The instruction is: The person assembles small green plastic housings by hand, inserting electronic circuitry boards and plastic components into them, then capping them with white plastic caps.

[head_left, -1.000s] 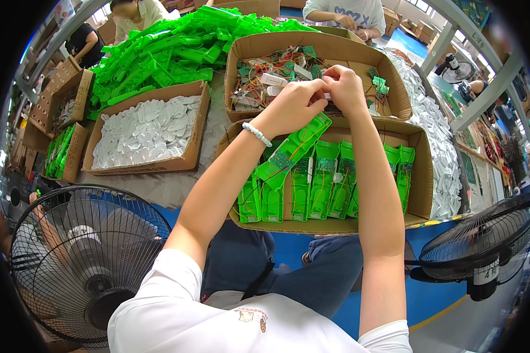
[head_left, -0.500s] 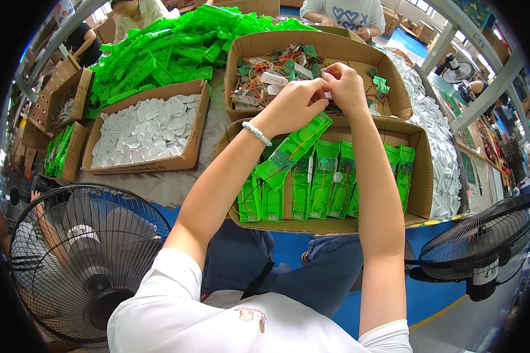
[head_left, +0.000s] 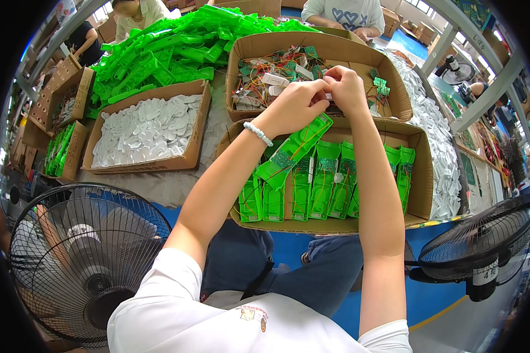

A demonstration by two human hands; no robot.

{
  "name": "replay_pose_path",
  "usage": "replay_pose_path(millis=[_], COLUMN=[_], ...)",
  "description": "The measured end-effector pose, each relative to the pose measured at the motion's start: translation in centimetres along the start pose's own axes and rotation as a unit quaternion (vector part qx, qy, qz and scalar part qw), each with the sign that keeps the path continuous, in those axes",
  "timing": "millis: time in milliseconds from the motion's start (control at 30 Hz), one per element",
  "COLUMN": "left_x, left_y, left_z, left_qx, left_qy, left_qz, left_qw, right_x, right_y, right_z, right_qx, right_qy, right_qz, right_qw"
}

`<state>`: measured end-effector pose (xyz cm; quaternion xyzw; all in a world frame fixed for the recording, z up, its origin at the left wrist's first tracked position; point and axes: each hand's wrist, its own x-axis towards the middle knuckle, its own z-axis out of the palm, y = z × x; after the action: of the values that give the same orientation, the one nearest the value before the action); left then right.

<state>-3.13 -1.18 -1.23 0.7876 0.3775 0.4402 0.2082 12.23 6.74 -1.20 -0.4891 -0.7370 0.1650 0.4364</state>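
Observation:
My left hand (head_left: pixel 299 105) and my right hand (head_left: pixel 346 92) meet over the near edge of a cardboard box (head_left: pixel 401 101). Fingers of both are pinched together around something small, perhaps whitish, mostly hidden by them. That box holds a tangle of red and yellow wires, green circuit boards (head_left: pixel 381 86) and white parts (head_left: pixel 275 79). Just below my left hand, a green plastic shell (head_left: pixel 284 167) with a circuit board and wires lies slanted. It rests over a row of similar green shells (head_left: pixel 324 176) standing in a nearer cardboard box (head_left: pixel 420 197). My right forearm hides part of that row.
Left of the boxes sits a carton of white plastic pieces (head_left: pixel 150 129). Behind it rises a heap of green shells (head_left: pixel 165 56). More white pieces (head_left: pixel 439 141) line the right side. Fans stand at left (head_left: pixel 88 265) and right (head_left: pixel 477 241). Co-workers sit across the table.
Both hands stay almost in place, with only slight finger movement. The slanted green shell and the boxes look the same.

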Motion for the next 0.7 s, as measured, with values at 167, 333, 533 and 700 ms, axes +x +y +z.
replay_pose_path(millis=[167, 333, 533, 700], left_x=[0.02, 0.02, -0.03, -0.06], left_y=[0.12, 0.06, -0.05, -0.12], left_z=[-0.01, -0.06, 0.05, 0.15], left_qx=[0.002, 0.002, 0.004, 0.01], left_qy=[0.002, -0.002, 0.006, 0.008], left_qz=[-0.002, -0.006, 0.009, 0.017], left_qw=[1.0, 1.0, 1.0, 1.0], right_x=[0.23, 0.08, -0.03, -0.11], right_y=[0.41, 0.13, -0.1, -0.18], right_z=[0.15, 0.1, -0.01, -0.15], right_qx=[-0.002, 0.002, 0.003, -0.002], right_qy=[0.0, -0.002, -0.002, -0.009], right_qz=[0.0, 0.005, 0.004, 0.005], right_qw=[1.0, 1.0, 1.0, 1.0])
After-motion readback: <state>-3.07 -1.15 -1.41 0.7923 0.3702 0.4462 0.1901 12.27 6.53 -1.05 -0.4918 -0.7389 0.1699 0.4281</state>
